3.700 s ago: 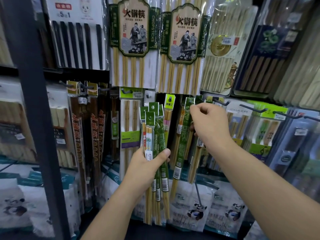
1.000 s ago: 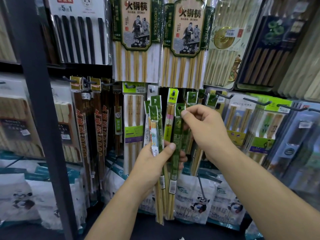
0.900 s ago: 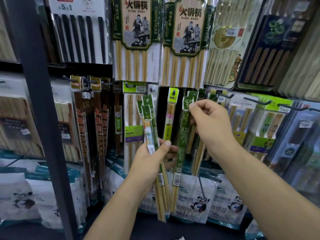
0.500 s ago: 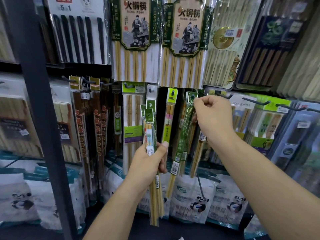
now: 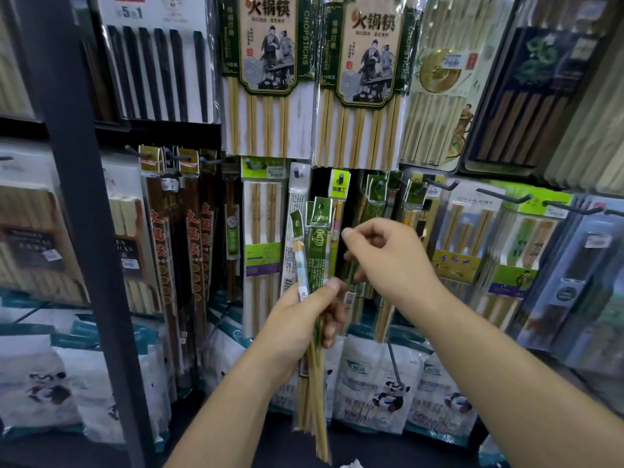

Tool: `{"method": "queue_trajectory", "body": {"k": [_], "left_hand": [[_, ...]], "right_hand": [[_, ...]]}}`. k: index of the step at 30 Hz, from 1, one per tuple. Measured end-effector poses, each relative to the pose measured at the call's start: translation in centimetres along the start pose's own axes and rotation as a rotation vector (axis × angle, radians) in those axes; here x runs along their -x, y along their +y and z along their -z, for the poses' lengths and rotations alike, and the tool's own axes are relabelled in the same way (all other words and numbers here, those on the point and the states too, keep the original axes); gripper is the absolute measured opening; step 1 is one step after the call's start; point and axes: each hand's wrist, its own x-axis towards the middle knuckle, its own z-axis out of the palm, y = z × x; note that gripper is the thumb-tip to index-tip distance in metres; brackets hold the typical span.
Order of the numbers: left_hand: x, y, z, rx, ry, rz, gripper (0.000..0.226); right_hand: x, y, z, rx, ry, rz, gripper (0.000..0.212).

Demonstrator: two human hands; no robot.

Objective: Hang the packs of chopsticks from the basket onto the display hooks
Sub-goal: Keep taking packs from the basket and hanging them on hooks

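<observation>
My left hand (image 5: 300,319) is shut around a bunch of narrow green-labelled chopstick packs (image 5: 315,251), held upright in front of the display. Their bamboo tips hang down below my fist. My right hand (image 5: 388,261) hovers just right of the bunch's tops, with forefinger and thumb curled and slightly apart and nothing visibly between them. Behind it, matching green packs (image 5: 376,192) hang on a display hook. The basket is out of view.
Black hooks (image 5: 439,184) stick out to the right over wider packs (image 5: 469,238). Large hot-pot chopstick packs (image 5: 368,79) hang above. Panda-printed bags (image 5: 381,383) line the bottom. A dark upright post (image 5: 81,231) stands on the left.
My right hand left a green pack hanging on the hook and came back down and left to the bunch. My left hand raised the remaining packs slightly.
</observation>
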Motion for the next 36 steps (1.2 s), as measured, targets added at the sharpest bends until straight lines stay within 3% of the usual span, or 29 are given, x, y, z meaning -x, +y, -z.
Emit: {"method": "queue_trajectory", "body": {"k": [6, 12, 20, 26, 36], "left_hand": [[0.2, 0.2, -0.4, -0.009, -0.016, -0.004, 0.03], [0.5, 0.6, -0.5, 0.051, -0.029, 0.033, 0.027], [0.1, 0.2, -0.2, 0.161, 0.073, 0.063, 0.026], [-0.2, 0.0, 0.4, 0.079, 0.168, 0.007, 0.028], [0.4, 0.4, 0.4, -0.084, 0.1, -0.04, 0.046]], "right_hand": [[0.1, 0.0, -0.7, -0.234, -0.137, -0.029, 0.013], [-0.1, -0.1, -0.7, -0.279, -0.149, -0.029, 0.015], [-1.1, -0.8, 1.1, -0.376, 0.076, -0.066, 0.019], [-2.1, -1.0, 2.1, -0.361, 0.206, -0.074, 0.02], [-3.2, -1.0, 1.8, -0.192, 0.237, -0.034, 0.029]]}}
